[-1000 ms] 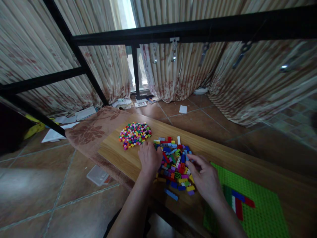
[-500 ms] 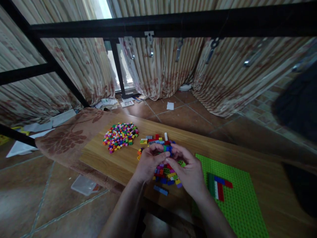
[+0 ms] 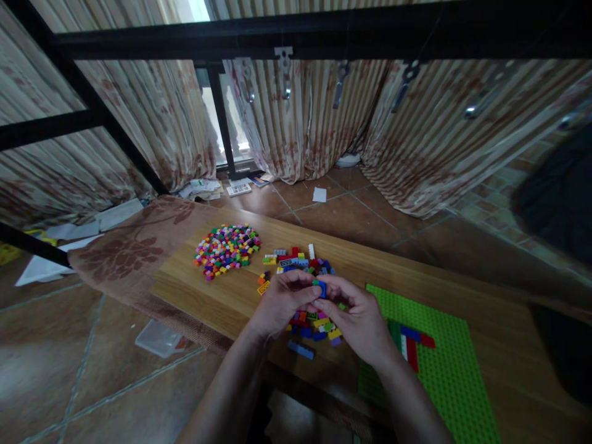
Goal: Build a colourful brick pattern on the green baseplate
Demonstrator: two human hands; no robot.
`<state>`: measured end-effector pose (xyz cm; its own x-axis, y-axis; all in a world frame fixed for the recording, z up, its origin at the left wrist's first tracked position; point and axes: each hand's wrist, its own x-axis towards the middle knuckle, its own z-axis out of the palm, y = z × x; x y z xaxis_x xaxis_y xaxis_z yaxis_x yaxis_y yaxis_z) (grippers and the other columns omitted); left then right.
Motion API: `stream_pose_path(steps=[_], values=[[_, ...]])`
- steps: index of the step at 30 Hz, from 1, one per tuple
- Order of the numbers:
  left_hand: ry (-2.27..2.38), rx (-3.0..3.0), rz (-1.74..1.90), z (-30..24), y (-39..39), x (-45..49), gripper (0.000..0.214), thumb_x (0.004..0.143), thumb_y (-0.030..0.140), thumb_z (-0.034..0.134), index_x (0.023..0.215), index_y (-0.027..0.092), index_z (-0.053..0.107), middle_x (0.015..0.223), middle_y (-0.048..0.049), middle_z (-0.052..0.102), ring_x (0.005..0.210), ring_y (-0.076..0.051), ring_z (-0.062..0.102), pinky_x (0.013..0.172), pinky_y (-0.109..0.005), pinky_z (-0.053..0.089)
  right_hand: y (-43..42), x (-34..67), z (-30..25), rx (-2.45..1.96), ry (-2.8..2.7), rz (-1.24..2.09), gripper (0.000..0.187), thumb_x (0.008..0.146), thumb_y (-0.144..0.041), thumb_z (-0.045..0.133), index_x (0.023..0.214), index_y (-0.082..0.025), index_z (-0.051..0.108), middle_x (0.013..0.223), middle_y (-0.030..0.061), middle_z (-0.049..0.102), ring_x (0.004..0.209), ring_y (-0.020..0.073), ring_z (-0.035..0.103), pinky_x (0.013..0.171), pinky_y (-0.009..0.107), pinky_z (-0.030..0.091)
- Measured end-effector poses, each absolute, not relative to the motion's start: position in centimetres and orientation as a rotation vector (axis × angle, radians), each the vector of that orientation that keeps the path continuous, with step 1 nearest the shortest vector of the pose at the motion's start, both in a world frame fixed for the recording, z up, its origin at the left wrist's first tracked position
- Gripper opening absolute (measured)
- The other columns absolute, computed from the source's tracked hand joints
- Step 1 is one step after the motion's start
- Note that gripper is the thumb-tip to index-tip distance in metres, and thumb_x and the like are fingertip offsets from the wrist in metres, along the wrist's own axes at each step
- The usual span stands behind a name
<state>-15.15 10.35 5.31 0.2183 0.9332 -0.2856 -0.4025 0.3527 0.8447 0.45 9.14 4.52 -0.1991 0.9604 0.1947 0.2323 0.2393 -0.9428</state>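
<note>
My left hand (image 3: 281,301) and my right hand (image 3: 358,317) meet above a pile of mixed coloured bricks (image 3: 308,317) on the wooden table (image 3: 222,296). Both sets of fingers pinch a small blue brick (image 3: 320,287) between them, with a bit of green showing on it. A second heap of tiny multicoloured bricks (image 3: 226,248) lies further left. To the right lies a green baseplate (image 3: 444,382) with a short row of blue, red, white and dark green bricks (image 3: 411,345) stuck on it.
A brown floral cloth (image 3: 124,253) hangs over the table's left end. Black metal bars (image 3: 277,43) cross overhead. Papers (image 3: 203,188) and a clear plastic lid (image 3: 160,338) lie on the tiled floor. Striped curtains hang behind.
Both hands rose from sifting the brick pile and came together, now holding a blue brick between them. The view shifted left and slightly down.
</note>
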Motion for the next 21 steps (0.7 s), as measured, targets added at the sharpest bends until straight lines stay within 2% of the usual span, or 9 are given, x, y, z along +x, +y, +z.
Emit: stream_pose_path(steps=[5, 11, 15, 21], values=[[0.874, 0.668, 1.004, 5.3, 10.2, -15.1, 0.036, 0.054, 0.028, 0.088, 0.079, 0.010, 0.068, 0.067, -0.0009, 0.067, 0.054, -0.010, 0.063, 0.054, -0.021, 0.055, 8.9, 0.8, 4.6, -1.151, -1.573, 1.144, 0.031, 0.080, -0.035, 0.068, 0.108, -0.024, 0.067, 0.085, 0.0014, 0.067, 0.078, 0.0162, 0.063, 0.071, 0.029, 0.054], [0.817, 0.652, 0.916, 5.9, 10.0, -15.5, 0.033, 0.060, 0.026, 0.086, 0.084, 0.011, 0.068, 0.068, -0.0032, 0.069, 0.054, -0.012, 0.065, 0.053, -0.020, 0.053, 8.8, 1.6, 4.7, -1.033, -1.412, 1.321, 0.031, 0.078, -0.036, 0.070, 0.108, -0.026, 0.068, 0.090, 0.0008, 0.070, 0.079, 0.0158, 0.066, 0.074, 0.030, 0.055], [0.806, 0.643, 0.934, 6.2, 10.2, -15.7, 0.032, 0.065, 0.026, 0.082, 0.089, 0.012, 0.068, 0.070, -0.0043, 0.069, 0.059, -0.013, 0.067, 0.058, -0.022, 0.054, 8.9, 2.1, 4.7, -0.978, -1.251, 1.396, 0.035, 0.081, -0.038, 0.066, 0.116, -0.029, 0.065, 0.100, 0.0028, 0.070, 0.078, 0.0150, 0.065, 0.075, 0.032, 0.056], [1.231, 0.919, 1.034, 4.5, 11.0, -16.0, 0.022, 0.075, 0.024, 0.067, 0.095, 0.016, 0.066, 0.071, 0.0005, 0.065, 0.057, -0.013, 0.063, 0.056, -0.024, 0.052, 9.2, 3.2, 4.8, -1.028, -1.049, 1.410, 0.040, 0.080, -0.040, 0.066, 0.117, -0.027, 0.065, 0.100, 0.0063, 0.071, 0.079, 0.0155, 0.064, 0.074, 0.033, 0.055]])
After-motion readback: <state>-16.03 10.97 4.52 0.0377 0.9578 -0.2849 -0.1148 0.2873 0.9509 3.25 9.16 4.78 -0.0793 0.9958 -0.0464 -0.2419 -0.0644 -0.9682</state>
